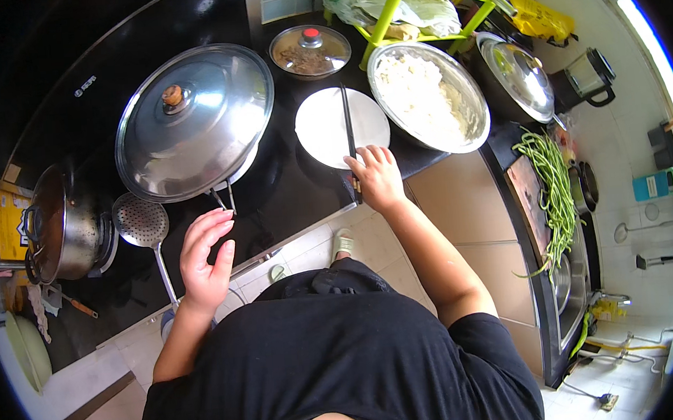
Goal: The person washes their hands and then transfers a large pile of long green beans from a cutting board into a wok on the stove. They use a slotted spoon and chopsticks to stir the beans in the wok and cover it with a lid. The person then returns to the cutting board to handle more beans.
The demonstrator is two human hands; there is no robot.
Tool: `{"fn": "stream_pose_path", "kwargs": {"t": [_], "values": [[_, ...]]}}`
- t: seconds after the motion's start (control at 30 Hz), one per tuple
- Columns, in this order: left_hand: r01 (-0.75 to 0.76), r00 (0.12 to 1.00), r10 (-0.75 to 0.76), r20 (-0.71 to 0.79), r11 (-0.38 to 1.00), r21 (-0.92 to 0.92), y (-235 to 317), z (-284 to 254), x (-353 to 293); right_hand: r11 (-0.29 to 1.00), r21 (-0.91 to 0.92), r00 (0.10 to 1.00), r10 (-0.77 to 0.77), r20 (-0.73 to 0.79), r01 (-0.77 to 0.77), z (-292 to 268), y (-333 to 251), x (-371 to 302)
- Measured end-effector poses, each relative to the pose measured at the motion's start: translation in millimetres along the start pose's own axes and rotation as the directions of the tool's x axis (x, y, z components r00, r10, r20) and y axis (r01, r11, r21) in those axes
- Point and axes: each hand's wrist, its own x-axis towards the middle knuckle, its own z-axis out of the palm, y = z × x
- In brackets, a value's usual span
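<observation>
My right hand [377,177] pinches the lower end of dark chopsticks [348,119], which lie across a white plate [315,129] and jut past its near rim. My left hand [206,258] holds nothing, with its fingers extended and thumb apart. It hovers at the counter's front edge, just below a wire handle [231,194]. Above that handle, a large domed metal lid [213,117] with a wooden knob covers a pan that is mostly hidden. To the right of the plate, a steel basin [472,134] holds a white, doughy-looking mass.
A skimmer [140,220] lies left of the lid, beside a steel pot [72,228]. Behind the plate sits a glass-lidded bowl [312,56] under a green rack [389,11]. Long green beans [550,195] rest on a board at right, near a lidded pot [519,80].
</observation>
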Motion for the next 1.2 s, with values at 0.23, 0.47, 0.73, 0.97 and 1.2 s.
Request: {"fn": "stream_pose_path", "kwargs": {"t": [0.23,0.47,0.73,0.97,1.2], "values": [[0.08,0.996,-0.077,0.04,0.994,-0.069,16,11,-12,0.995,-0.045,0.991,0.095,0.091,-0.091,5,12,-10],[0.252,0.967,-0.246,0.07,0.964,-0.086,39,62,-28,0.969,0.208,0.982,0.156,-0.109,-0.131,-37,60,-90],[0.233,0.929,-0.163,0.332,0.955,-0.182,81,180,19,0.919,0.176,0.909,0.381,-0.167,-0.353,-64,165,-220],[0.183,0.839,-0.009,0.544,0.946,-0.267,120,303,69,0.845,0.122,0.827,0.534,-0.173,-0.52,-93,235,-324],[0.199,0.678,0.09,0.729,0.933,-0.3,149,384,94,0.726,0.106,0.713,0.688,-0.135,-0.68,-107,252,-404]]}}
